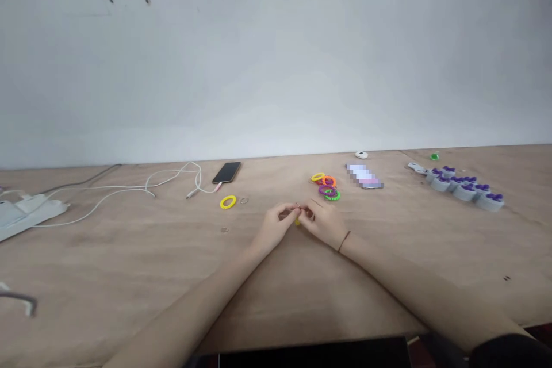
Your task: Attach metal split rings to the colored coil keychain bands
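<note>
My left hand (278, 223) and my right hand (324, 223) meet above the middle of the table, fingertips closed in a pinch. Between them shows a small metal key ring (298, 206), partly covered by the fingers. A bit of yellow coil (297, 222) peeks out just below the fingertips; most of it is hidden. Left of my hands lie a yellow coil wristband (228, 202) and a loose key ring (244, 200). Beyond my right hand is a small pile of coil wristbands in orange (329, 181), purple (326, 191), green (333, 195) and yellow (318, 176).
A dark phone (226, 172) on a white cable (199, 184) lies back left, near a power strip (34, 215). Back right are a lit phone (364, 176), a white earbud case (361, 155) and several pale cups with purple tops (464, 191). A wall (276, 69) bounds the table.
</note>
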{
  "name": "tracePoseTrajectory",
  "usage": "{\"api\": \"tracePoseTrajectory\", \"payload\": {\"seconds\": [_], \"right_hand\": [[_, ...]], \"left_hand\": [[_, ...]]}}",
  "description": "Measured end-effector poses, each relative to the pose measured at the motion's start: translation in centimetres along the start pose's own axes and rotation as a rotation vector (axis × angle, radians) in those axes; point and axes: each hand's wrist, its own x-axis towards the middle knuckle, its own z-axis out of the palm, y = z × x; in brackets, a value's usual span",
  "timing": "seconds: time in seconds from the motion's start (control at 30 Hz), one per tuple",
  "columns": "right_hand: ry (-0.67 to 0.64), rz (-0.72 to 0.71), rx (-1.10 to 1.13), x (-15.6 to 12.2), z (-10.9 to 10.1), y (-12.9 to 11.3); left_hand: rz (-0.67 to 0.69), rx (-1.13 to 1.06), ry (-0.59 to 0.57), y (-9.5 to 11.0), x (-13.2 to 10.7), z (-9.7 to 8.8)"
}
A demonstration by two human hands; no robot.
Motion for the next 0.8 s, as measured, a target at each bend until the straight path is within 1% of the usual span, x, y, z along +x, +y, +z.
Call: {"api": "tracePoseTrajectory", "payload": {"seconds": [0.07,0.13,0.4,0.53,0.6,0.7,0.8], "right_hand": [[0.013,-0.026,-0.027,0.0,0.0,0.0],[0.020,-0.060,-0.054,0.0,-0.1,-0.1],[0.051,-0.166,-0.121,-0.1,-0.6,-0.5],[0.053,-0.147,-0.110,0.0,-0.7,-0.7],[0.051,-0.129,-0.098,0.0,-0.8,-0.8],[0.031,-0.119,-0.072,0.1,-0.9,-0.9],[0.022,-0.123,-0.044,0.0,-1.1,-0.9]], "left_hand": [[0.013,0.040,0.024,0.0,-0.1,0.1],[-0.003,0.057,0.046,-0.1,-0.3,0.2],[-0.080,-0.034,0.059,0.3,-0.8,0.5],[-0.085,-0.068,0.041,0.6,-0.8,0.4],[-0.119,-0.097,0.048,0.8,-0.9,0.4],[-0.196,-0.205,0.030,0.9,-1.1,0.4],[-0.233,-0.336,-0.023,1.0,-1.3,0.4]]}}
